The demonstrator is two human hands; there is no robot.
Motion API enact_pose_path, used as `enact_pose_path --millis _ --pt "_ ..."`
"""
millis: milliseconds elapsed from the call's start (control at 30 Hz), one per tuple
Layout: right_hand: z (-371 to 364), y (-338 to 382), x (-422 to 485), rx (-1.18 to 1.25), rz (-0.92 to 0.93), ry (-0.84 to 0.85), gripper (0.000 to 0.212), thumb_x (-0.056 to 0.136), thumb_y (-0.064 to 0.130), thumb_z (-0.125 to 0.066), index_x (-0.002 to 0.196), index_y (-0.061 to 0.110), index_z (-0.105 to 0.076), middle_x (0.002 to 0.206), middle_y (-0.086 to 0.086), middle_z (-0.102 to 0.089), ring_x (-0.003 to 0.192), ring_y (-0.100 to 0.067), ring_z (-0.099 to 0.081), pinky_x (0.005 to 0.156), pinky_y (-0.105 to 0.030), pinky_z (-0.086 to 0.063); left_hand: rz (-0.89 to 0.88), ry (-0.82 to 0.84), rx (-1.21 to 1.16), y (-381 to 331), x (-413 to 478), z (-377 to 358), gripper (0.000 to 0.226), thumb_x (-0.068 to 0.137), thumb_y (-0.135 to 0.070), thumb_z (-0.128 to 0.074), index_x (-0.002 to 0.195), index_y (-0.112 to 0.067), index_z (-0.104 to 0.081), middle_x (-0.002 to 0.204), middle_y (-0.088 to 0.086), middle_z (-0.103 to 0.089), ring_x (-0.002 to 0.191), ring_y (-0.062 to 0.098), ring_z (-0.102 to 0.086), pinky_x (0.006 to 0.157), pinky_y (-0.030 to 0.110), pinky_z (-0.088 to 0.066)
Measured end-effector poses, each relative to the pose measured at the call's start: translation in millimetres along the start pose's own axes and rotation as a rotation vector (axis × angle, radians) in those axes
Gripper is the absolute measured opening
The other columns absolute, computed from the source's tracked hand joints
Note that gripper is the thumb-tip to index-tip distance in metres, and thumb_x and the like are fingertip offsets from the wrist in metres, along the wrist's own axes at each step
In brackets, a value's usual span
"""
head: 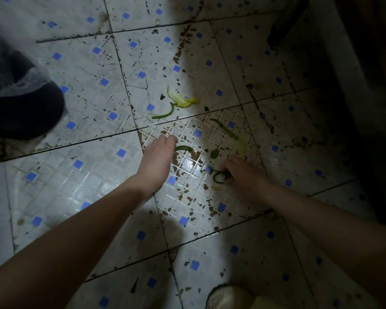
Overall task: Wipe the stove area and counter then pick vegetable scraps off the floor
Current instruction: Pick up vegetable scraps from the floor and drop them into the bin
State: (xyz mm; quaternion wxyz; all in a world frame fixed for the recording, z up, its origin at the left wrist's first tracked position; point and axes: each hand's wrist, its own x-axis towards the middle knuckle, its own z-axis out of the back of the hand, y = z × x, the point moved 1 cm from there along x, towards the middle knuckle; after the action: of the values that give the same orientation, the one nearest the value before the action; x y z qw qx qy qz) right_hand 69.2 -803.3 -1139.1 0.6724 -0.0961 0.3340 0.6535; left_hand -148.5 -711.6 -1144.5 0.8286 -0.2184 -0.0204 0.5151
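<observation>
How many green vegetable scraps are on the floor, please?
5: a bent strip below the yellow leaf, a long strip in shadow, a curved piece by the left hand, a small bit, a curl the right hand pinches. Shadow may hide more.

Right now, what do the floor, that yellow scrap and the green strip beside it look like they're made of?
Floor: glazed ceramic tile, glossy; it mirrors the light and shows grout lines and a crack.
Yellow scrap: soft plant matter, probably a wilted leaf or peel; matte and crumpled.
Green strip: fresh vegetable, perhaps pepper; smooth, slightly shiny, curved.
</observation>
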Motion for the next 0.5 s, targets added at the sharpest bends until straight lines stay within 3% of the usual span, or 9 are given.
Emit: enact_pose_path --millis 133,233,367,500 --pt "-0.2 -1.5 2.2 -0.011 0.000 0.026 0.032 0.084 0.035 -0.066 0.107 0.020 -0.049 0.112 0.003 -0.044 0.095 -0.016 -0.050 0.077 -0.034 -0.045 -0.009 0.003 -0.056 -2.6 -1.6 -0.5 0.046 0.088 0.011 -0.046 0.128 -0.011 -0.044 0.118 0.013 -0.051 0.106 0.028 -0.049 0.090 0.037 -0.041" --pt "-1.7 -3.7 3.5 -0.165 0.062 0.039 0.029 0.083 0.035 -0.067 0.097 0.021 -0.047 0.108 0.002 -0.043 0.086 -0.011 -0.040 0.064 -0.026 -0.030 -0.017 0.011 -0.092 -3.9 -3.1 -0.9 0.049 0.087 0.012 -0.046 0.130 -0.011 -0.045 0.119 0.013 -0.050 0.107 0.028 -0.048 0.091 0.037 -0.042" --pt "-6.4 -8.9 2.9 -0.223 0.126 0.027 0.014 0.092 0.025 -0.057 0.100 0.017 -0.050 0.112 -0.002 -0.046 0.098 -0.017 -0.046 0.071 -0.026 -0.030 -0.032 0.014 -0.108 -4.9 -4.6 -2.2 0.048 0.089 0.012 -0.045 0.130 -0.011 -0.044 0.119 0.013 -0.050 0.107 0.028 -0.048 0.090 0.038 -0.042" --pt "-7.5 -7.4 2.2 -0.292 0.149 0.017 0.014 0.094 0.024 -0.052 0.104 0.014 -0.051 0.115 -0.005 -0.044 0.105 -0.020 -0.044 0.074 -0.027 -0.029 -0.038 0.014 -0.114 -5.2 -4.8 -2.3 0.048 0.088 0.012 -0.048 0.129 -0.012 -0.045 0.118 0.012 -0.050 0.107 0.028 -0.047 0.089 0.039 -0.043"
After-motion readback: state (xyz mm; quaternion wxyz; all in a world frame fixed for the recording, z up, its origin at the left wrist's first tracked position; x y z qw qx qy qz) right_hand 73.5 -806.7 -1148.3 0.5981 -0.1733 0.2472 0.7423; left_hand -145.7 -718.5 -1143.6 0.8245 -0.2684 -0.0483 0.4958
